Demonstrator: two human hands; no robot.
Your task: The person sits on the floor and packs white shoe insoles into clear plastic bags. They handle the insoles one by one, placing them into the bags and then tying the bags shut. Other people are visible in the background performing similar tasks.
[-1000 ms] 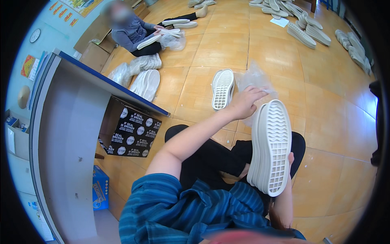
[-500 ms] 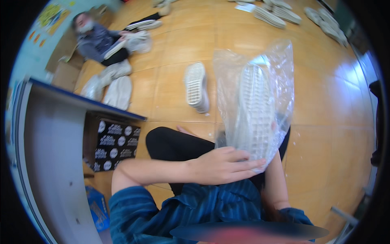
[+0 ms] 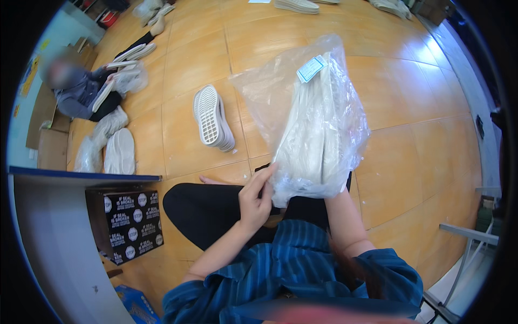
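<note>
- The clear plastic bag (image 3: 259,89) is raised above the person's lap, right of the frame's middle, with pale soles (image 3: 310,143) inside; their count is hard to tell through the creased film.
- Of the 2 hands, the left hand (image 3: 255,201) has bent fingers touching the bag's lower-left edge; whether they pinch it cannot be told.
- The right hand is hidden behind the bag, so its grip cannot be told.
- 1 blue-and-white label (image 3: 312,69) shows near the bag's upper end.
- A stack of loose soles (image 3: 210,116) lies on the floor (image 3: 286,48), left of the bag.
- Good handling likely means supporting the soles' weight from beneath, not by the film alone.
- Light fingertips along the edge should smooth the loose film without tearing it.
- Keeping the soles aligned should limit bunching and leave the label uncreased.
</note>
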